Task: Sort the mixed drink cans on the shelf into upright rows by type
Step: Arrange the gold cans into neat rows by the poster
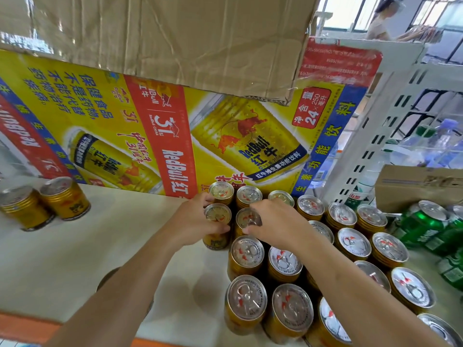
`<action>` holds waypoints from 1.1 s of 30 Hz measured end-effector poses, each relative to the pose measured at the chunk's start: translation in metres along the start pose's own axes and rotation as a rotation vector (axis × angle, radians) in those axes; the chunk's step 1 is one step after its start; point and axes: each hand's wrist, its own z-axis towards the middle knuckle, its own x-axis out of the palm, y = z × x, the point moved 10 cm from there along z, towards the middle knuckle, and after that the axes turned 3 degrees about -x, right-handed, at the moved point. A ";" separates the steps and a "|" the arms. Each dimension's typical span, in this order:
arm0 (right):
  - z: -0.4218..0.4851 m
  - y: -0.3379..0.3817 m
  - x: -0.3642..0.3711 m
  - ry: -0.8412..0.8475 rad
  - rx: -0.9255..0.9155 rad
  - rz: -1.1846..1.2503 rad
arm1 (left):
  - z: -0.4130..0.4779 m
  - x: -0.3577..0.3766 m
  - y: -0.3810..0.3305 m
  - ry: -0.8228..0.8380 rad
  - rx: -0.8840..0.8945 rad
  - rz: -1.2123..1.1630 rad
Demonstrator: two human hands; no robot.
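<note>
Several gold Red Bull cans [285, 264] stand upright in rows on the pale shelf [125, 246]. My left hand [198, 221] wraps around a gold can [217, 216] at the left side of the block. My right hand [273, 222] rests its fingers on the neighbouring gold can [246, 219], one row from the back. Two more gold cans [43, 202] stand apart at the far left. Green cans [431, 227] lie tilted at the right edge.
A yellow Red Bull carton [175, 128] stands behind the cans, with a plain cardboard box [162, 38] overhanging it. A white slotted shelf upright [375, 136], a small cardboard box [421, 186] and water bottles [436, 144] are at the right. A person stands far back right.
</note>
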 end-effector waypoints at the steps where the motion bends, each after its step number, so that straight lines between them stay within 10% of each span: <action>1: 0.001 0.000 0.000 0.005 -0.001 0.004 | 0.001 0.001 0.003 0.011 -0.015 -0.031; 33: 0.001 0.036 -0.020 -0.137 0.026 -0.038 | 0.010 -0.008 0.024 0.200 -0.089 -0.149</action>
